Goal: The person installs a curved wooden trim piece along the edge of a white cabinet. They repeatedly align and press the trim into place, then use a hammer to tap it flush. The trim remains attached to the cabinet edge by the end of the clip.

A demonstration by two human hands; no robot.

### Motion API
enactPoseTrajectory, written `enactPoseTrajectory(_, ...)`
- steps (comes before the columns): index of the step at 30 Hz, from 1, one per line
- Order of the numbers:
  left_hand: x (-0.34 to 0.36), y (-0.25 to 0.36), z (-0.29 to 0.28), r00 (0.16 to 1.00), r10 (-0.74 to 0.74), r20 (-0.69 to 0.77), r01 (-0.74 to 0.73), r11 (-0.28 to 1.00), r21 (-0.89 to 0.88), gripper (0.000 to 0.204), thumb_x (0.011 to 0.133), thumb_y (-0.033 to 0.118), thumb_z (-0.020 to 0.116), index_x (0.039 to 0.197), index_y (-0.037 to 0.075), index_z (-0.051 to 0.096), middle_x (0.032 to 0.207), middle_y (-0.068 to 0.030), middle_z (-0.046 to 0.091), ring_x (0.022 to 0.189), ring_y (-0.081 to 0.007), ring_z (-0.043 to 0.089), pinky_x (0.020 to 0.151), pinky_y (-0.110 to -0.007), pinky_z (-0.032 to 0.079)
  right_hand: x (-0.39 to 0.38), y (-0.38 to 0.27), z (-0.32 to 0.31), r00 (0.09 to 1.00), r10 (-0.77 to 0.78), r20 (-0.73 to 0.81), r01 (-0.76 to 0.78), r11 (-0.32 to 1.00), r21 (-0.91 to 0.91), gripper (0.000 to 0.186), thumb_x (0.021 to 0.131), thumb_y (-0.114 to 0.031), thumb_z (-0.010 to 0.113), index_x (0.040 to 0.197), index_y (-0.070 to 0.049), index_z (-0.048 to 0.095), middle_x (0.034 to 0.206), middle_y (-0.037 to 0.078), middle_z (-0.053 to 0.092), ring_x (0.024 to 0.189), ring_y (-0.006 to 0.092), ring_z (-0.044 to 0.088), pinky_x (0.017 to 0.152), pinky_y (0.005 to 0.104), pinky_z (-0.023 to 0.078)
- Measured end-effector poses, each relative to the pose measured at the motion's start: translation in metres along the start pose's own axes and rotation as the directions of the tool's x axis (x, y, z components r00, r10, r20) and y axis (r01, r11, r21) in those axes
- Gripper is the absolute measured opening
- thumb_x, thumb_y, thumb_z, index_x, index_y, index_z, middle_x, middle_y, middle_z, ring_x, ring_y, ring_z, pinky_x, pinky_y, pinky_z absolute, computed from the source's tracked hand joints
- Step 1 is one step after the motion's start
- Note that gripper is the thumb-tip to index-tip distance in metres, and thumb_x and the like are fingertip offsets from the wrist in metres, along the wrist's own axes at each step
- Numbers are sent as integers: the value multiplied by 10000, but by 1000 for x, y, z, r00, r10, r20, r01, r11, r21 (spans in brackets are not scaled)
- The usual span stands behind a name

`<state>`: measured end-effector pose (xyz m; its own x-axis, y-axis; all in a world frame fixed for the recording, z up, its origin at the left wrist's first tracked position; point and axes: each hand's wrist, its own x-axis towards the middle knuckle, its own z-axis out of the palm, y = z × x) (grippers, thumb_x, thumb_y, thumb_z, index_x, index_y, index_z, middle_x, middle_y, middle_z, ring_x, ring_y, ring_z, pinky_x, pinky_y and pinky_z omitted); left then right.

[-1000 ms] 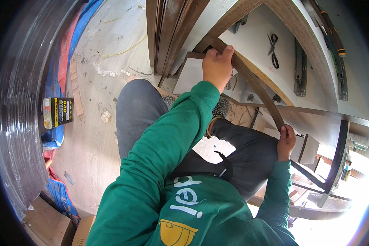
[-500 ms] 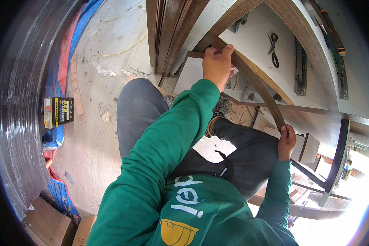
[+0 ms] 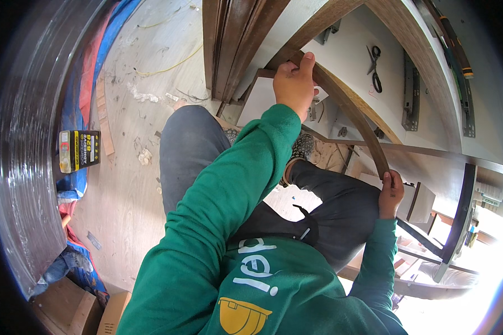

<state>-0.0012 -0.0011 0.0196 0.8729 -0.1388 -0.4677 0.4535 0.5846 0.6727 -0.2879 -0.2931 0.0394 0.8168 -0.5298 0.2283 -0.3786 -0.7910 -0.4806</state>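
Note:
A thin, dark brown wood-grain edging strip (image 3: 352, 106) bows along the front edge of a cabinet panel between my two hands. My left hand (image 3: 295, 86) is at its far end, thumb up against the strip and fingers curled behind it; part of the grip is hidden. My right hand (image 3: 391, 192) pinches the near end between thumb and fingers, by my bent knee. Beside the strip runs the cabinet panel's bare, lighter edge (image 3: 369, 109), apart from it along the middle.
Black-handled scissors (image 3: 375, 70) and metal drawer runners (image 3: 411, 95) lie on the white panel at right. A screwdriver (image 3: 455, 44) is farther right. On the left, a black-and-yellow adhesive tin (image 3: 79, 151) stands by plastic-wrapped panels (image 3: 31, 139). Scraps litter the floor (image 3: 128, 206).
My left hand has shifted slightly left and up at the strip's far end, thumb raised a little. My right hand stays put. Blue-grey fabric has come into view at the lower left.

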Motion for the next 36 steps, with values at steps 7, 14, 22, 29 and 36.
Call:
enactPoseTrajectory(7,0,-1,0,1000,-13,-14,13,1000,-21,558,952,443,726,1154,-48,554,996,-117,584,792,-224,647,626,-348,602,1,1,-1,1000,27,2,-27,998,-52,226,1025,-217,641,1061,-1,700,853,75,685,778,153,610,730,312,490)
enactPoseTrajectory(14,-1,-1,-3,1000,-25,-2,25,1000,12,557,954,443,718,1144,-54,553,1016,-136,572,858,-264,674,662,-372,617,0,6,-1,999,43,-11,-43,999,-22,222,1020,-219,648,1060,-7,702,859,79,689,790,156,616,742,314,491)
enactPoseTrajectory(22,0,-2,-1,1000,-7,21,8,1000,-8,589,957,445,712,1196,-61,527,1038,-135,575,871,-278,686,657,-380,616,0,6,-3,1000,19,-4,-19,999,-43,208,1020,-197,643,1060,0,697,859,75,687,807,153,623,746,304,490)
enactPoseTrajectory(29,-2,-2,1,1000,6,-8,-6,1000,-13,613,948,453,724,1205,-65,520,1054,-138,553,879,-281,676,660,-387,620,-1,1,-3,999,48,11,-48,999,5,196,1023,-182,633,1047,3,691,852,71,676,795,145,615,738,295,481)
enactPoseTrajectory(36,-3,0,1,1000,2,-3,-2,1000,-18,639,936,454,737,1236,-66,515,1058,-139,546,890,-286,669,665,-385,621,0,-2,-3,1000,17,21,-16,999,-42,191,1024,-172,631,1050,8,690,851,71,672,787,139,607,731,293,480)
